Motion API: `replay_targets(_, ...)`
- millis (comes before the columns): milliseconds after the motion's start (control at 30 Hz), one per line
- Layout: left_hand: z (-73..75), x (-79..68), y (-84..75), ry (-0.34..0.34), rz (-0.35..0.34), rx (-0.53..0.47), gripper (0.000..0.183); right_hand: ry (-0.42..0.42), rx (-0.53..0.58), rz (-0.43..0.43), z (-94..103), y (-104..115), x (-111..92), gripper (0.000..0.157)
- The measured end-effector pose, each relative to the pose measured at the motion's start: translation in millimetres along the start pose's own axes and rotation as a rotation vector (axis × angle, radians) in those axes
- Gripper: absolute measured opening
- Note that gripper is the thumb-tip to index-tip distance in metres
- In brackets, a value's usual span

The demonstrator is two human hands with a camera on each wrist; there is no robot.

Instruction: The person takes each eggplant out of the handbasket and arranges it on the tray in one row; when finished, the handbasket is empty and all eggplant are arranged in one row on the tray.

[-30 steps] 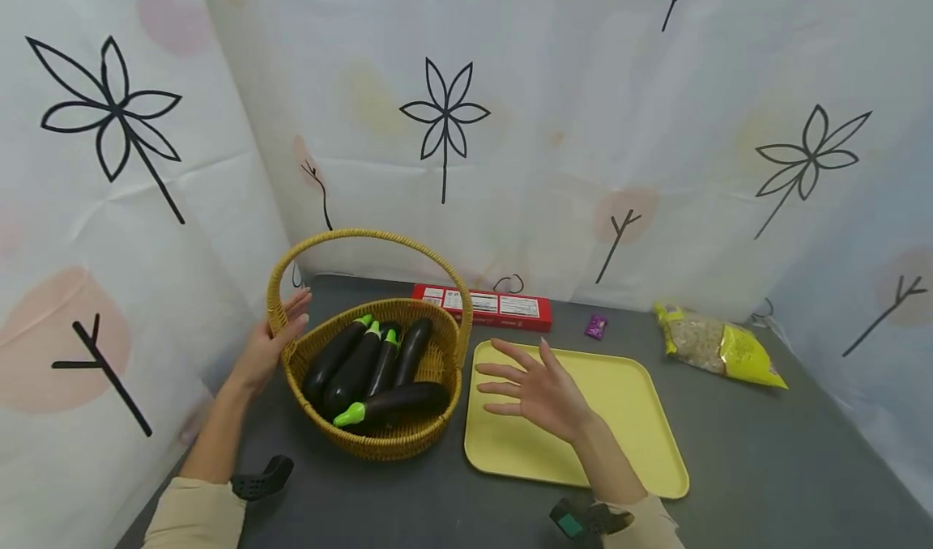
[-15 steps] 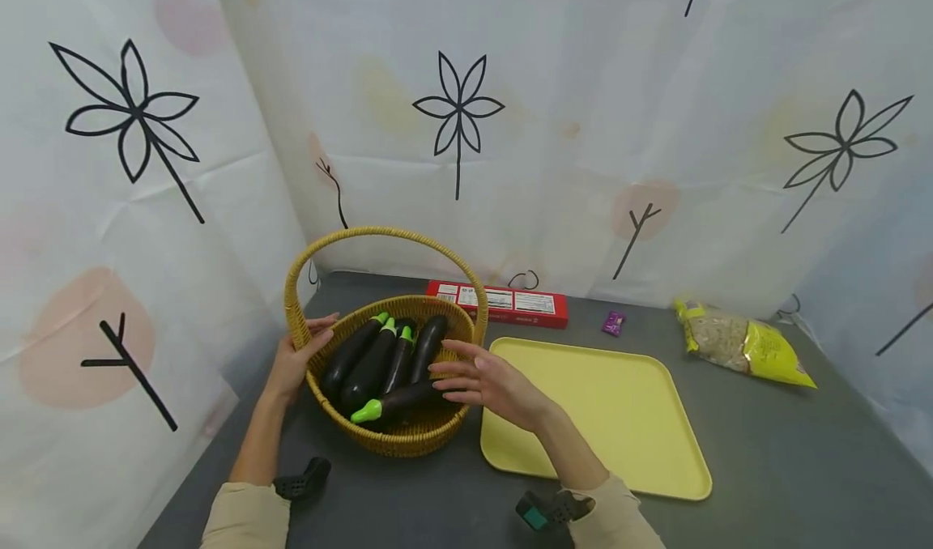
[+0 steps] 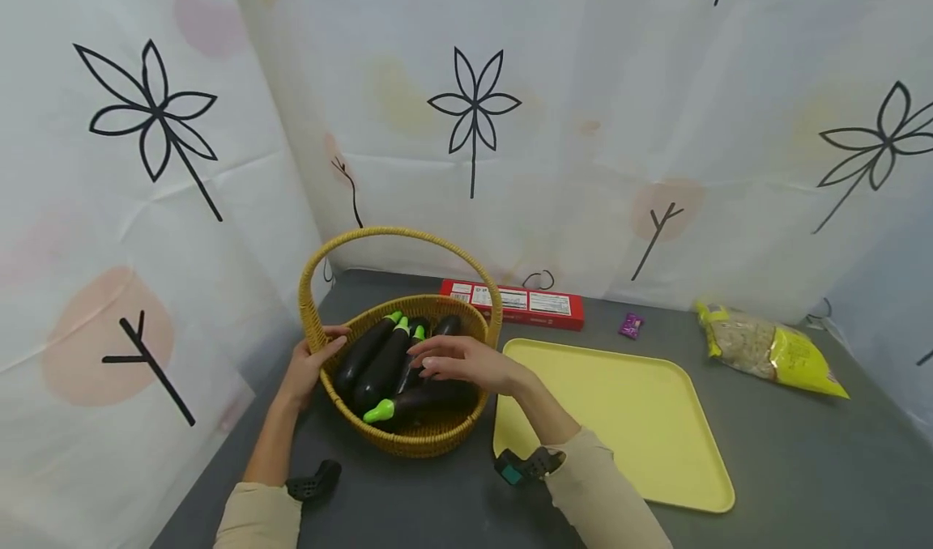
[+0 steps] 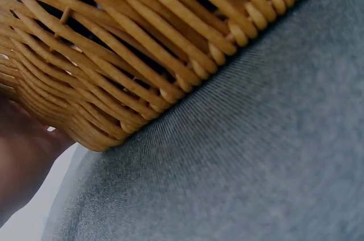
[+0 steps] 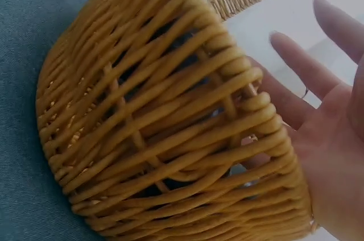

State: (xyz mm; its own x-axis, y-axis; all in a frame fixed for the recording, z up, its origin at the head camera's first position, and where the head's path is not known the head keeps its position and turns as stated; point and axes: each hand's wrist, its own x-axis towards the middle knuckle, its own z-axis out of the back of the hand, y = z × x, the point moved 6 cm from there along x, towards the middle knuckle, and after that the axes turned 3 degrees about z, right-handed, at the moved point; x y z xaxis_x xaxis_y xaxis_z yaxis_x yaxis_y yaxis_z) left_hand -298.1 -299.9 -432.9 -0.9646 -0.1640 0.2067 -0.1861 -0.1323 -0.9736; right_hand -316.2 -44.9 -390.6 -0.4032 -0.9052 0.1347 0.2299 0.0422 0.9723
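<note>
A yellow-brown wicker basket [image 3: 408, 445] with a tall arched handle [image 3: 397, 231] stands on the left half of the table. Several dark purple eggplants [image 3: 380, 367] with bright green stems lie inside it, one of them [image 3: 432, 397] crosswise at the front. My left hand [image 3: 300, 375] holds the basket's left side by the foot of the handle, thumb and fingers at the rim. Over the basket's right rim reaches my right hand [image 3: 466, 363], fingers loosely bent above the eggplants and holding nothing. In the right wrist view its fingers [image 5: 307, 70] show spread behind the wicker wall.
Just right of the basket lies a yellow tray [image 3: 619, 419]. Behind these are a long red box [image 3: 539, 309] and a small purple packet [image 3: 631, 325]. A yellow, partly see-through bag [image 3: 773, 351] rests at the back right. Patterned white curtains [image 3: 568, 128] hang round the table.
My right hand has moved left from above the tray to over the eggplants, its fingers bending. My left hand has closed in on the basket's rim. The head view has turned slightly left.
</note>
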Motion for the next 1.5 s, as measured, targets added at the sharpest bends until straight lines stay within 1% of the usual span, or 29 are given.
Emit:
replay_targets(100,-0.2,0.1,-1.0,-0.013,0.006,-0.009,0.031,0.029,-0.103,-0.031,-0.9,0.3,4.8,0.040)
replay_targets(167,0.4,0.4,-1.2,-0.025,0.017,-0.013,0.030,0.061,-0.143,-0.039,-2.2,1.2,7.6,0.039)
replay_targets(233,1.5,0.9,-1.0,-0.038,0.028,-0.015,0.031,0.109,-0.173,-0.045,-4.4,2.1,10.1,0.041)
replay_targets(333,2.2,1.7,-0.5,-0.045,0.049,-0.006,0.033,0.204,-0.182,-0.048,-8.8,2.8,12.9,0.045)
replay_targets(467,0.4,-0.5,-3.9,-0.030,0.071,0.000,0.034,0.305,-0.210,-0.058,-14.0,2.4,15.0,0.049)
replay_targets(600,-3.5,-6.1,-13.4,-0.029,0.090,-0.007,0.032,0.346,-0.289,-0.058,-15.7,0.5,16.6,0.051)
replay_targets(667,-3.8,-5.8,-11.9,-0.025,0.086,-0.003,0.032,0.355,-0.332,-0.055,-15.7,-0.9,17.4,0.050)
replay_targets(733,-3.0,-3.7,-6.3,-0.024,0.085,-0.004,0.033,0.355,-0.366,-0.063,-15.8,-1.8,18.0,0.050)
replay_targets(900,-1.1,-0.7,-0.2,-0.028,0.096,-0.007,0.034,0.317,-0.470,-0.134,-15.2,0.1,18.2,0.050)
replay_targets(967,-0.3,0.0,-0.2,-0.024,0.095,0.001,0.034,0.293,-0.516,-0.145,-14.5,2.7,18.2,0.049)
replay_targets(1033,1.7,3.3,4.1,-0.018,0.089,0.012,0.035,0.262,-0.550,-0.129,-13.0,5.4,17.9,0.049)
replay_targets(1133,2.2,5.5,5.4,-0.015,0.084,0.020,0.035,0.202,-0.561,-0.062,-10.3,8.7,16.9,0.050)
replay_targets(1200,2.0,6.3,5.6,-0.017,0.087,0.017,0.035,0.152,-0.543,-0.006,-8.3,10.8,15.6,0.051)
replay_targets(1300,0.7,4.6,3.5,-0.026,0.100,0.009,0.034,0.073,-0.487,0.065,-6.0,14.5,13.0,0.052)
replay_targets(1400,-0.6,0.8,-3.0,-0.035,0.111,0.007,0.033,-0.012,-0.399,0.100,-3.9,17.6,8.4,0.054)
replay_targets(1500,-1.7,-0.9,-5.5,-0.039,0.118,-0.001,0.033,-0.103,-0.312,0.106,-0.9,18.4,1.6,0.055)
